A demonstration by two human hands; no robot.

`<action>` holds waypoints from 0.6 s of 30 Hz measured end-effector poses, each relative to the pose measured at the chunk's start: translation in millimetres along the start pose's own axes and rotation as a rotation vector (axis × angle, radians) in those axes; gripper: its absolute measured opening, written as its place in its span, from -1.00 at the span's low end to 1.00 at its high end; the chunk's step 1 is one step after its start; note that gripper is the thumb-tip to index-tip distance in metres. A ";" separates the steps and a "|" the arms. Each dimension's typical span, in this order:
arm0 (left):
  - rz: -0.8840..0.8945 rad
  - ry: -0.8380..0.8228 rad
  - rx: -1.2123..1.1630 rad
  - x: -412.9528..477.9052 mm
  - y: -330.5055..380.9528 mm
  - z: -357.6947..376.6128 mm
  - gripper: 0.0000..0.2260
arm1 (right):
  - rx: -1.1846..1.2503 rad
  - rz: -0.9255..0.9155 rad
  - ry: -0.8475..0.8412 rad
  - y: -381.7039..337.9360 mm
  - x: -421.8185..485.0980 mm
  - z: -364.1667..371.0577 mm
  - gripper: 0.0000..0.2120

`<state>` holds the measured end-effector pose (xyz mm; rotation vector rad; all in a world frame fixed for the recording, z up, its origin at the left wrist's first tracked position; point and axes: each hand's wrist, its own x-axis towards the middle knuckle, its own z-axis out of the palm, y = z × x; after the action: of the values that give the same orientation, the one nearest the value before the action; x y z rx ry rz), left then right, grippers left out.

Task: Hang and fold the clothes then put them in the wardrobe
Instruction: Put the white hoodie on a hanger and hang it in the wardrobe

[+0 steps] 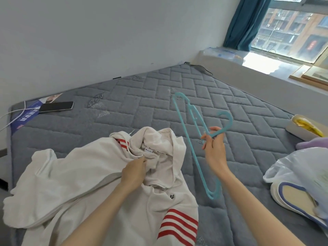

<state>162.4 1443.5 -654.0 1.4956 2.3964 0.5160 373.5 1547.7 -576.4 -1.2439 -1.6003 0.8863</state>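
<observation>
Head camera is looking down across a grey quilted mattress (pixel 142 96) that is lying bare, without a sheet, and filling most of the floor space against a plain white wall (pixel 106 41). A white hoodie (pixel 88 174) with red stripes is sprawling over the near left part of the mattress, its hood bunching up toward the middle and its neck label facing up. The left hand (pixel 134 172) is resting on the hoodie just below that label, its fingers curling in and pinching a fold of the fabric at the neck opening. The right hand (pixel 213 148) is holding a teal plastic hanger (pixel 192 148) in the air above the mattress, to the right of the hoodie and apart from it; its fingers are closing round the hanger where the hook meets the shoulders, and the hanger is tilting so one end is pointing away and the other back toward the person.

At the far left corner a dark phone (pixel 55 106) is lying face up on a blue printed leaflet (pixel 26 118), with a white cable (pixel 10 113) trailing off the edge. Along the right edge a clear plastic bag (pixel 301 167) is partly covering a white slipper (pixel 292 196), and a pale box (pixel 298 132) holding something yellow is sitting beyond them. A grey ledge (pixel 248 73) is running under a window (pixel 292 29), beside which a teal curtain (pixel 243 22) is hanging.
</observation>
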 end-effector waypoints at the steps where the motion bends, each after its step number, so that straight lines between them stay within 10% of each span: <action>1: -0.043 0.049 -0.088 3.9 -1.2 -8.9 -0.78 | 0.069 0.020 -0.031 -6.6 1.5 0.2 -0.87; 10: -0.526 0.413 -0.703 44.3 -41.6 -107.4 -0.71 | 0.026 0.442 -0.441 -37.0 1.9 6.8 -0.84; 18: -0.270 0.423 -0.979 25.8 -23.0 -133.5 -0.90 | -0.024 0.596 -0.593 -23.5 -15.6 57.1 -0.78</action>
<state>78.5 1436.7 -544.8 0.6546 1.9875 1.7311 313.6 1526.2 -577.9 -1.6078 -1.6952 1.7412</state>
